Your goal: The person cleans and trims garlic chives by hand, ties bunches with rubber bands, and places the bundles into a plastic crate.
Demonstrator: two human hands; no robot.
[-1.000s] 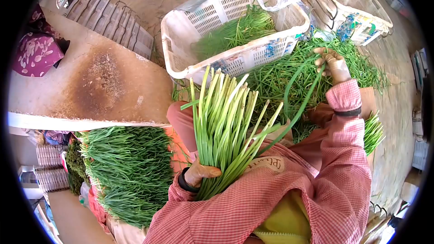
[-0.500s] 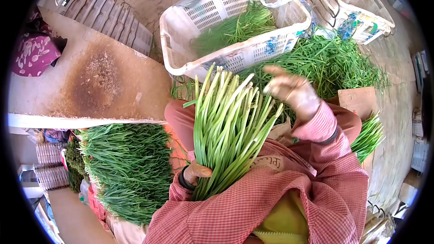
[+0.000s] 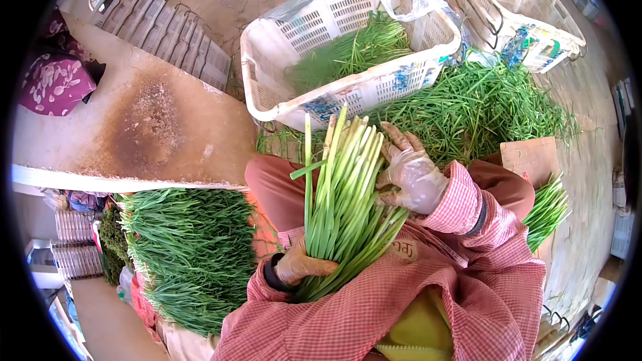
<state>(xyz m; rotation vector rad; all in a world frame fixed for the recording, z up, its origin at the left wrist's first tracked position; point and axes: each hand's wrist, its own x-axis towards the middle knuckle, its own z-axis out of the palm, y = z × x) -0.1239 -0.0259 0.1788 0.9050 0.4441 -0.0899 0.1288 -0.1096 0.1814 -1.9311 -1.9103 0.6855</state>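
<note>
My left hand [image 3: 304, 266], in a thin clear glove, is closed round the lower part of a bunch of garlic chives [image 3: 348, 200]. Their pale cut ends point up and away from me, and the green leaves run down against my checked sleeve. One stalk sticks out sideways at the left of the bunch. At the bunch's right side, my gloved right hand [image 3: 416, 177] has its fingers apart, with the fingertips against or very near the stalks. Behind the bunch lies a loose heap of green leaves [image 3: 481, 103].
A white plastic crate [image 3: 354, 97] holding more greens stands ahead, with another crate [image 3: 528, 3] at its right. On my left are a stained board [image 3: 221, 127] and a thick pile of chives [image 3: 190, 261]. A smaller bunch [image 3: 545, 210] lies at right beside cardboard [image 3: 528, 160].
My right hand has come down from above the stalk ends to the bunch's right side. The bunch has shifted slightly right and toward me, still in my left hand.
</note>
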